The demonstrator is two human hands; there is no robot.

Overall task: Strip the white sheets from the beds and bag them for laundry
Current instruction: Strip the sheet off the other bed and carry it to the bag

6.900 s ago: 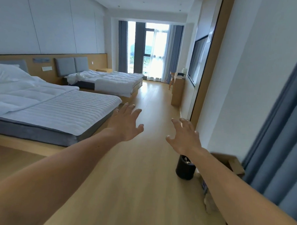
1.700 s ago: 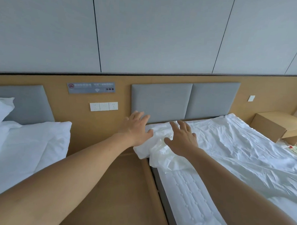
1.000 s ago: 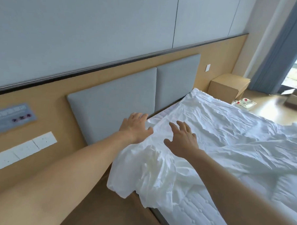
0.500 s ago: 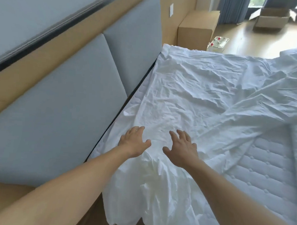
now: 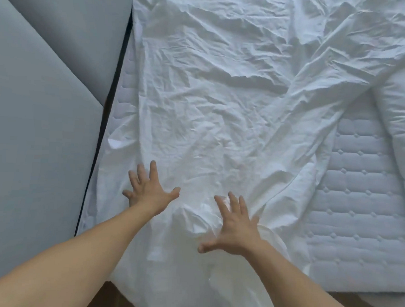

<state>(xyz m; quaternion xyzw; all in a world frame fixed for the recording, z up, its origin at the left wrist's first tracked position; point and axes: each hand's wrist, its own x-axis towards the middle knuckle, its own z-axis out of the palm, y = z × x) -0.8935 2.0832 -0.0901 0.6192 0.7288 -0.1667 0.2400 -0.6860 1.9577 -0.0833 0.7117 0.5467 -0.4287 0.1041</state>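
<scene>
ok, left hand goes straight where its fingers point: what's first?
Only more rumpled sheet; the left hand seems to be touching it, though depth is unclear. The headboard lies off to its left.

Soft daylight, slight blur, wide-angle distortion

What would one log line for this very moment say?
left hand: open, spread over crumpled white fabric sheet | right hand: open, spread over same sheet | sheet: not yet gripped | quilted white mattress: partly bared

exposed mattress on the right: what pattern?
White quilted mattress: stitched horizontal rows with small diamond tufts, seen in the head view.
</scene>
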